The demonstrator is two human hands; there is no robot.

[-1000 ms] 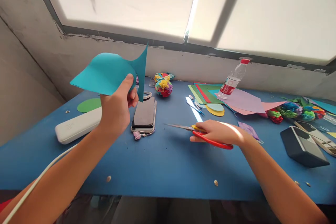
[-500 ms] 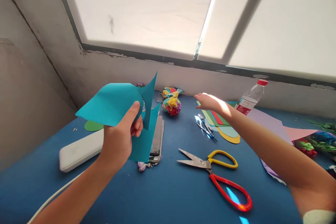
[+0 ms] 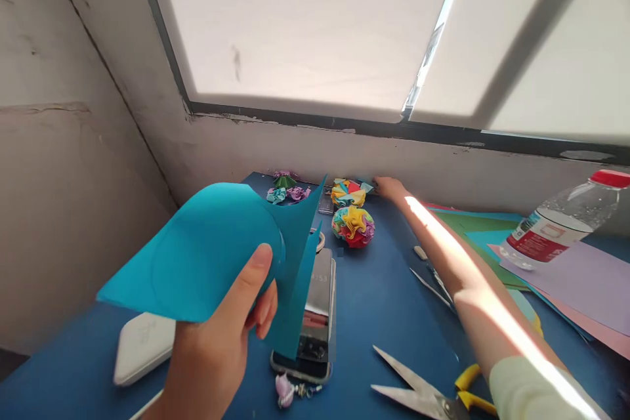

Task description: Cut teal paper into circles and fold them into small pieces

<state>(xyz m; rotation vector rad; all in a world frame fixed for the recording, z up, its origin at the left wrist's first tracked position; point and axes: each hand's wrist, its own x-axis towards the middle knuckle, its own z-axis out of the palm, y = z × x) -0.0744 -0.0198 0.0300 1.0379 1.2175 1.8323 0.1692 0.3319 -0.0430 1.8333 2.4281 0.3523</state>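
My left hand (image 3: 231,335) is closed on folded sheets of blue paper (image 3: 211,249), the thumb pressed on top. A faint round outline shows on the paper, and a curved, partly cut strip stands up at its right side. My right hand (image 3: 392,189) is stretched to the far edge of the table by the wall, its fingers bunched beside a multicoloured paper flower (image 3: 348,193). What those fingertips touch is too small to make out. A second paper flower ball (image 3: 353,227) sits nearer. Scissors (image 3: 423,394) lie with blades apart below my right forearm.
A phone (image 3: 317,315) with a beaded charm (image 3: 285,390) lies beyond my left hand. The white case (image 3: 145,348) is at left. Under my right forearm are slim metal tools (image 3: 436,289). A bottle (image 3: 556,223) stands by coloured sheets (image 3: 585,282) at right.
My right hand has reached farther forward to the wall, near the paper flowers. The view has shifted, and my left hand still holds the blue paper.
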